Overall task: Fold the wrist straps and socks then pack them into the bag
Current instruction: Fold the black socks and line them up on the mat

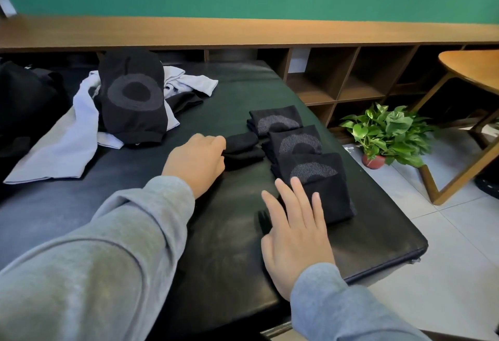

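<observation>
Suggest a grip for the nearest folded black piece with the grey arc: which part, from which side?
Probably the near plain end of the nearest folded piece, approached from the person's side. It lies flat, its far end overlaps the next folded piece, and the right hand already has straight fingers resting on that near end.

No legible text, labels, brands, numbers or signs appear on any item; the grey rings on the black fabric are patterns only.
</observation>
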Available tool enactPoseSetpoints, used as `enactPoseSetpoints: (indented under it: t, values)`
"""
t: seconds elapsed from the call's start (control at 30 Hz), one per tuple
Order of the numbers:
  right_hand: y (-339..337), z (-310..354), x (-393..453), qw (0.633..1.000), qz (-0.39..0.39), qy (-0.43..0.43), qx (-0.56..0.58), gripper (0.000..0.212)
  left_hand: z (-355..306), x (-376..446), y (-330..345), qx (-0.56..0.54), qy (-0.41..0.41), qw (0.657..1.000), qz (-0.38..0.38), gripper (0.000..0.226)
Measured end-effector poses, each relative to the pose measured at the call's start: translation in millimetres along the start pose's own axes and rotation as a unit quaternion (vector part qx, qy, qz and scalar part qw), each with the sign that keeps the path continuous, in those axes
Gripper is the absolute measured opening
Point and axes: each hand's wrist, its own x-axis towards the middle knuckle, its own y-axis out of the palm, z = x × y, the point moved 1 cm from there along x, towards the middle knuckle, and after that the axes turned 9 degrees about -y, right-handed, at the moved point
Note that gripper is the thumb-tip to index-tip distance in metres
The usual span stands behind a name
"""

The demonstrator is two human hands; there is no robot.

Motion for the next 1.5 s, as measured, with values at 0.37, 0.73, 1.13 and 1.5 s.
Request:
enactPoseSetpoints:
  t: [0.37, 0.73, 1.13, 1.5]
  values:
    - [-3.1, -5.2, -1.7, 0.996, 0.001, 0.059, 0.069, 0.06, -34.5, 33.9, -20.9, -0.282, 0.058, 0.942, -0.174, 0.017]
    - [2.1, -8.3, 0.6, 0.995, -0.015, 0.039, 0.093, 0.065, -74.9, 82.5, 6.1, -0.251, 0.075, 0.96, -0.097, 0.009]
    - [1.6, -11.1, 1.6, 0.995, -0.002, 0.038, 0.087, 0.062, -67.8, 88.2, 36.1, -0.081, 0.089, 0.993, 0.019, 0.042]
    - [-1.0, -7.8, 1.7, 0.995, 0.012, 0.057, 0.084, 0.056, -61.1, 72.0, 20.9, -0.029, 0.1, 0.993, 0.062, 0.046]
